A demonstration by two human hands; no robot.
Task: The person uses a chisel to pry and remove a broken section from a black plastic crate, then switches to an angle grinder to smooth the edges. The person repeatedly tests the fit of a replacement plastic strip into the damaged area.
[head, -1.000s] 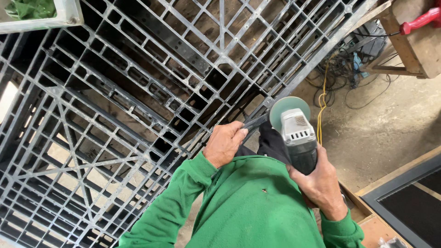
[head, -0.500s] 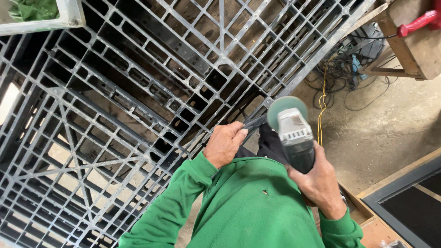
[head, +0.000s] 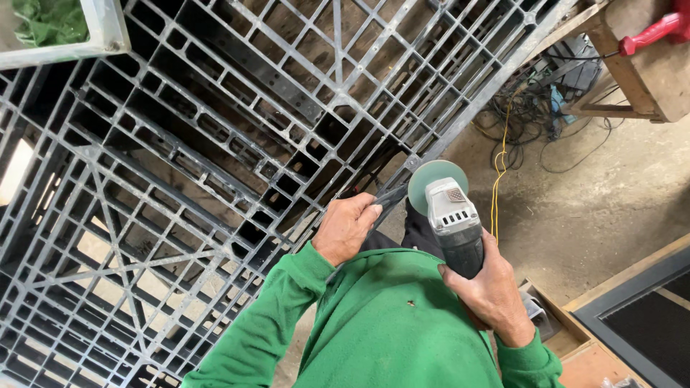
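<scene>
Right grip: right hand (head: 487, 287) wrapped tight round the dark body of an angle grinder (head: 451, 219), fingers closed over the handle end, tool pointing away from the body.
Left grip: left hand (head: 346, 228) closed round the near edge bar of a grey plastic pallet (head: 215, 165), thumb on top, steadying it.
Grinder: silver-grey gear head with vent slots; round grey-green disc (head: 435, 178) at its front, just beside the pallet's edge bar. Cannot tell if disc and bar touch.
Progress: no cut, groove or dust visible on the bar next to the disc; judging from that, the grinding at this spot is barely begun, if at all. The rest of the lattice looks whole and unworked.
Pallet: rigid moulded grid, thin ribs crossing in squares and diagonals, dull and scuffed, dark hollows below.
Clothing: green long sleeves (head: 388, 323), soft knit.
Floor: rough concrete (head: 596, 208), dusty; tangled cables (head: 532, 108) and a yellow cord (head: 496, 187) lying well apart from the hands.
Edge of view: wooden bench (head: 640, 72) with a red handle (head: 647, 32) at the upper right.
</scene>
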